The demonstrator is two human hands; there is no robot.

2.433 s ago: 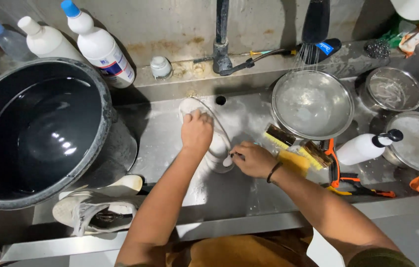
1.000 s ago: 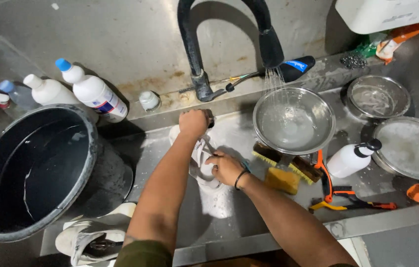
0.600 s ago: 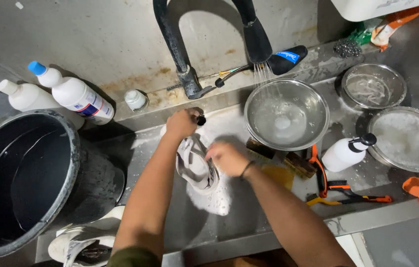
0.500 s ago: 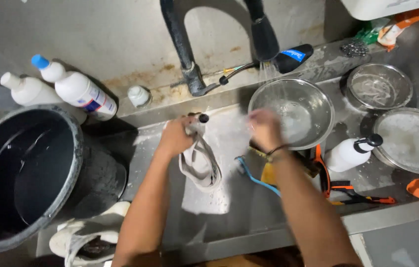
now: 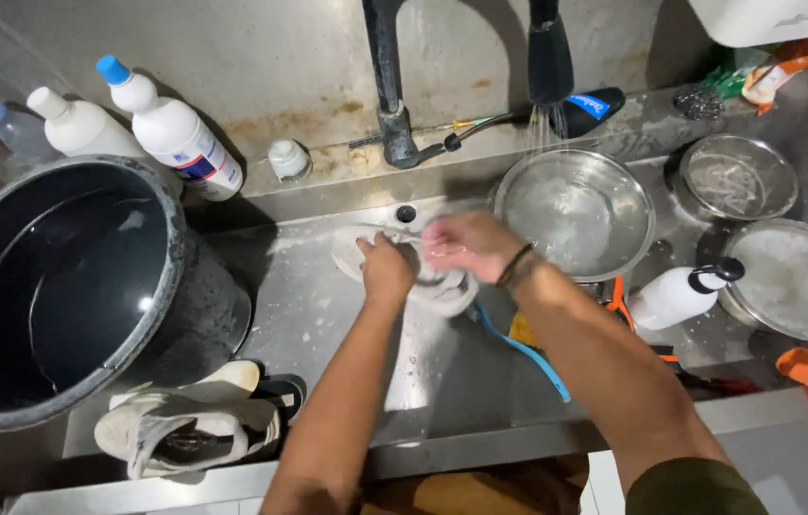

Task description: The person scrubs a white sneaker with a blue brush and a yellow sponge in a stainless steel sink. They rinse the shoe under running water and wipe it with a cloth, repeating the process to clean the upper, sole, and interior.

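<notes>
While the left hand (image 5: 387, 270) pins a white shoe (image 5: 437, 286) in the sink (image 5: 327, 315), the right hand (image 5: 466, 246) grips it alongside, blurred, tap water (image 5: 547, 129) falling into the steel bowl (image 5: 575, 212) beyond.

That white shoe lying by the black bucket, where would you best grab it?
Probably by the heel end of the white shoe, coming from above on its right. It lies on its side on the sink edge, opening facing the camera, with the black bucket crowding its upper left, so the rim of the opening offers a pinch.
</notes>
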